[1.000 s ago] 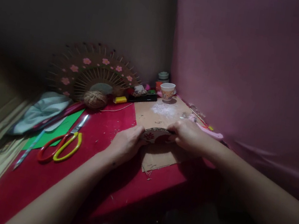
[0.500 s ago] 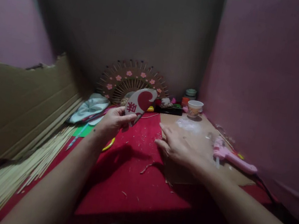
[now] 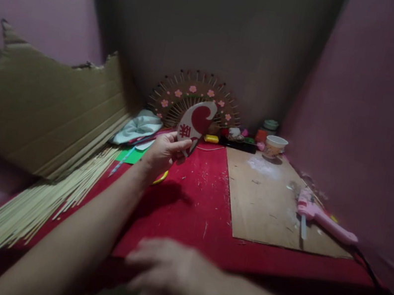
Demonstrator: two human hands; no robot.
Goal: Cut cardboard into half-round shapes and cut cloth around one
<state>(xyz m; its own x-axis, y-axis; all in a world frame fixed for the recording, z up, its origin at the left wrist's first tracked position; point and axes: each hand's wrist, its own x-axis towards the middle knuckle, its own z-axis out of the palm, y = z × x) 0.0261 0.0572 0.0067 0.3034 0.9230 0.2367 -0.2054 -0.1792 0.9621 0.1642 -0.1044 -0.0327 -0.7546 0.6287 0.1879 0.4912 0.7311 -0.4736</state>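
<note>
My left hand pinches the lower edge of a flat curved cutout, pale with a red swirl and a red symbol, and holds it upright above the red table. My right hand is blurred at the near table edge, fingers spread flat, holding nothing. A brown cardboard sheet lies on the right half of the table. Behind the cutout stands a half-round stick fan with pink flowers.
A pink glue gun lies on the cardboard's right side. A paper cup and small jars stand at the back corner. A bundle of thin bamboo sticks and a large cardboard piece occupy the left. Green paper and a cloth lie near the fan.
My left hand lifted the cutout off the cardboard sheet and carried it up and left. My right hand left the cardboard and drew back to the near table edge. The view swung left.
</note>
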